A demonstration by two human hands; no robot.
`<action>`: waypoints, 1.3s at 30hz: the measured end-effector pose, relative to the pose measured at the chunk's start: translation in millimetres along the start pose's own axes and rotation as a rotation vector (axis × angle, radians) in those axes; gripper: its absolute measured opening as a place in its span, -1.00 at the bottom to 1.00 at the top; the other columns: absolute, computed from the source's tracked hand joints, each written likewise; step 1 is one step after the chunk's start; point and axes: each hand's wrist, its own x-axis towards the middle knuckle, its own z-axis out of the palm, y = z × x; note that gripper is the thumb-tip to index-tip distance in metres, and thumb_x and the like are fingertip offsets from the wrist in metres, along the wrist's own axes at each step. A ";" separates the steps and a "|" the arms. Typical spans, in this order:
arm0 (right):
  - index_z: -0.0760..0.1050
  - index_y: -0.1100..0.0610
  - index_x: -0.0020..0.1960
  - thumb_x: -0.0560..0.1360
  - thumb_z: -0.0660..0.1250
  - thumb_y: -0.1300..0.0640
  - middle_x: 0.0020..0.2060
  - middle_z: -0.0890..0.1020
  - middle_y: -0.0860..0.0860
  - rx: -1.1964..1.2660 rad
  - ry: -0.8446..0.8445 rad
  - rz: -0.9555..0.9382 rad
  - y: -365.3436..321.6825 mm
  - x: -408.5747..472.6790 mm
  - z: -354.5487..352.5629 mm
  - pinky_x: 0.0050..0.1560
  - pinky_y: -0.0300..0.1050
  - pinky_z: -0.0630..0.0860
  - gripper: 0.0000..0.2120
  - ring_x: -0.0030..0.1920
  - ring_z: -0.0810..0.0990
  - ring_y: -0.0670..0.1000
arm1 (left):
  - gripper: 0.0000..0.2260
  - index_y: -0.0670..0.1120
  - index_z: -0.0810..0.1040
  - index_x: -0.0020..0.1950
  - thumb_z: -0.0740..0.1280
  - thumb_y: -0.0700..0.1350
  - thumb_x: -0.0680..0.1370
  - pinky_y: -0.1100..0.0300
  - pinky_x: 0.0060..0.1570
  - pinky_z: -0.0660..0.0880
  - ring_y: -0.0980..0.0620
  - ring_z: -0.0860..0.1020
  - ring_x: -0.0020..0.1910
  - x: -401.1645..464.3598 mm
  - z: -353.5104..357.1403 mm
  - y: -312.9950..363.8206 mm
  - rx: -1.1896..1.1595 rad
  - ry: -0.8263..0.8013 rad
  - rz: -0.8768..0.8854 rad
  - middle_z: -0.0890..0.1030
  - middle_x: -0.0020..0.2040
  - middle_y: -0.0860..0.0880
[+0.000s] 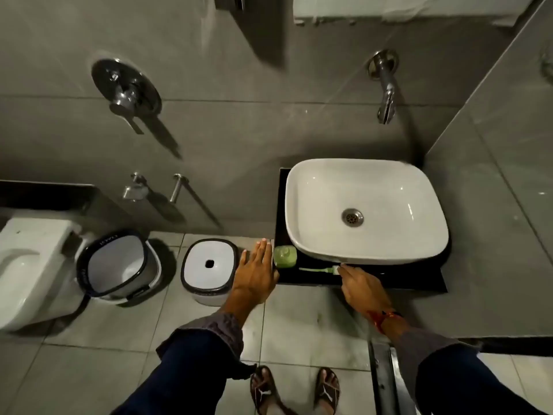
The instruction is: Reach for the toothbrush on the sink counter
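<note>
My left hand [256,272] is stretched out flat with straight fingers, just left of a green soap bottle [285,256] on the black counter [404,280]; it holds nothing. My right hand [360,284] reaches onto the counter and its fingertips touch the white end of a green toothbrush [318,269] lying flat in front of the white basin [366,211]. Whether the fingers pinch the brush is unclear.
A wall tap [386,88] hangs above the basin. On the tiled floor stand a white stool [209,269] and a bucket [118,265], with a toilet [30,271] at the far left. A mixer valve [125,91] is on the wall. My sandalled feet are below.
</note>
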 end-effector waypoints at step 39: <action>0.58 0.14 -0.04 0.37 0.41 0.16 -0.14 0.56 0.01 0.469 0.522 0.002 -52.6 -0.2 -34.7 -0.14 -0.16 0.53 -0.82 -0.13 0.54 0.01 | -0.31 -0.12 -0.19 0.61 0.01 0.20 0.64 -0.15 0.54 0.06 -0.03 -0.08 0.61 16.4 55.6 3.7 -0.103 0.121 -0.008 -0.08 0.64 -0.08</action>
